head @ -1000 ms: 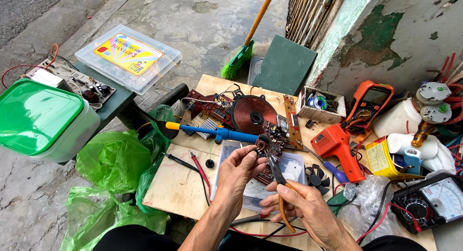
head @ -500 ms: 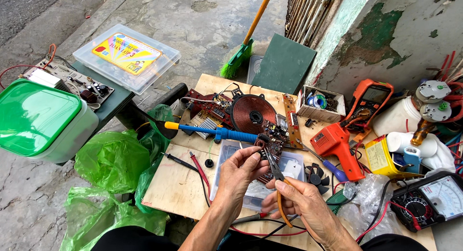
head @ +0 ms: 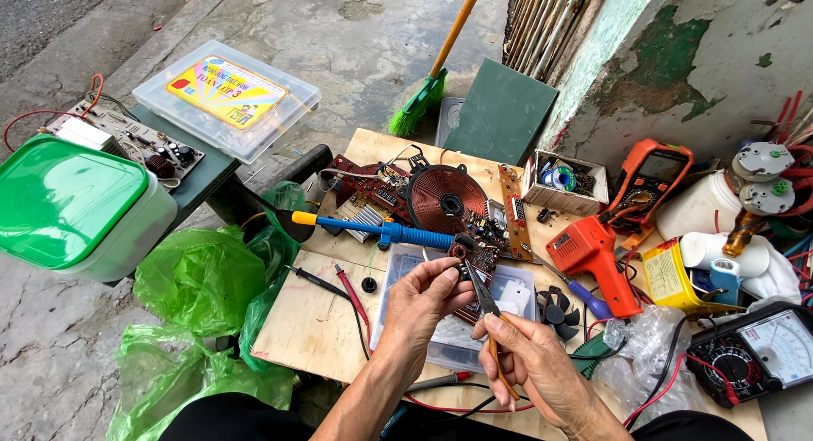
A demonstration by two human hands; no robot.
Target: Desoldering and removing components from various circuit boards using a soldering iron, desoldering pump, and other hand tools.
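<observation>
Left hand (head: pixel 423 301) pinching, right hand (head: pixel 529 360) gripping pliers (head: pixel 484 295)

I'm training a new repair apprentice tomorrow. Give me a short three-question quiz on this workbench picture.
1. True or false: the right hand holds pliers with their tip at the circuit board.
2. Which thing lies just beyond the left hand? A) blue desoldering pump B) green broom C) analog meter
3. What colour is the soldering gun to the right of the copper coil?

Key: 1 true; 2 A; 3 orange.
</observation>
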